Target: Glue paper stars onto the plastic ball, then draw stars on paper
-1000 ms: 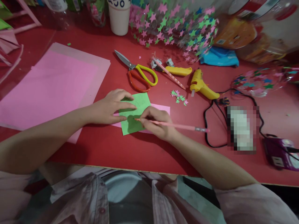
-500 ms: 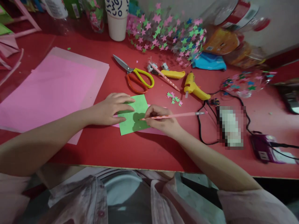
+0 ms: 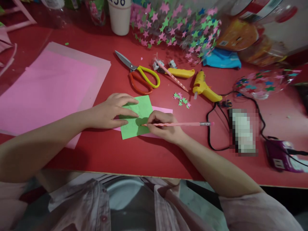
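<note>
A small green paper (image 3: 134, 126) lies on a pink slip (image 3: 166, 110) on the red table (image 3: 144, 157). My left hand (image 3: 112, 110) rests flat on the green paper's left side, fingers stretched out, pinning it down. My right hand (image 3: 163, 126) is closed around a pink pencil (image 3: 185, 124); its tip touches the green paper near the middle and its eraser end points right.
Large pink sheets (image 3: 48, 89) lie at left. Beyond the paper are scissors (image 3: 141, 75), a yellow knife (image 3: 181, 73), a second pencil (image 3: 172, 75), a yellow glue gun (image 3: 204, 89) with black cable, loose paper stars (image 3: 181, 99), a white cup (image 3: 119, 17) and star-covered bottles (image 3: 178, 25).
The pencil's tip has shifted slightly across the green paper and its eraser end has swung a little. My left hand stays pressed on the paper.
</note>
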`<state>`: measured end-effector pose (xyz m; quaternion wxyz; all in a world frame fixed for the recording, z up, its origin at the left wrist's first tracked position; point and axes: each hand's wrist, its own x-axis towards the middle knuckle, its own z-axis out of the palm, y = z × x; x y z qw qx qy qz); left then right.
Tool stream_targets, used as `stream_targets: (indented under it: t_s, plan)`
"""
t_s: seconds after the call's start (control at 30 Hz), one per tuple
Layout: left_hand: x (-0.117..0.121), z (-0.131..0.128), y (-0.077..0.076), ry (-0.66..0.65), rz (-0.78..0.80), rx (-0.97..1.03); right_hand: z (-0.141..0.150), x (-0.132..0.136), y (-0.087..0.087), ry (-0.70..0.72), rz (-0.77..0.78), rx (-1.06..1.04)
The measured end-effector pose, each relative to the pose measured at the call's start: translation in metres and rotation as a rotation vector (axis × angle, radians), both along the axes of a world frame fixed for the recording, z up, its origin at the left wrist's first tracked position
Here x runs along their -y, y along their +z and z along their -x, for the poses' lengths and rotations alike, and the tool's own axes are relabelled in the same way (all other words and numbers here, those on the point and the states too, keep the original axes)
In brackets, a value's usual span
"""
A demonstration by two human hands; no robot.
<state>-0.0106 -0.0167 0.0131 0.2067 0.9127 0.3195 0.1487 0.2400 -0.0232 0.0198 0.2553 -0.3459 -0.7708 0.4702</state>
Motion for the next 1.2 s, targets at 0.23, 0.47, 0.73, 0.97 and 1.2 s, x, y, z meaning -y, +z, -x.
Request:
stream_targets:
  t_s: [0.23, 0.47, 0.73, 0.97, 1.2]
  plan:
    - [-0.0001, 0.0007, -0.0011, -0.002, 0.003, 0.018, -0.0003, -0.0001, 0.0018, 0.02, 0.009, 0.021]
    - [-0.0005, -0.0003, 0.0, -0.002, 0.015, 0.025, 0.0037, 0.0001, -0.0001, -0.062, 0.017, -0.006]
    - [-0.0005, -0.0003, -0.0002, -0.021, -0.035, 0.03, 0.0054, 0.0002, -0.0056, -0.125, -0.007, -0.053]
    - [-0.0009, 0.0007, -0.0011, -0.008, -0.019, 0.032, 0.0059, -0.0001, -0.0067, -0.122, -0.035, -0.065]
    - [-0.0008, 0.0005, -0.0006, -0.017, -0.027, 0.017, 0.0044, -0.0021, -0.0041, -0.11, -0.064, -0.011]
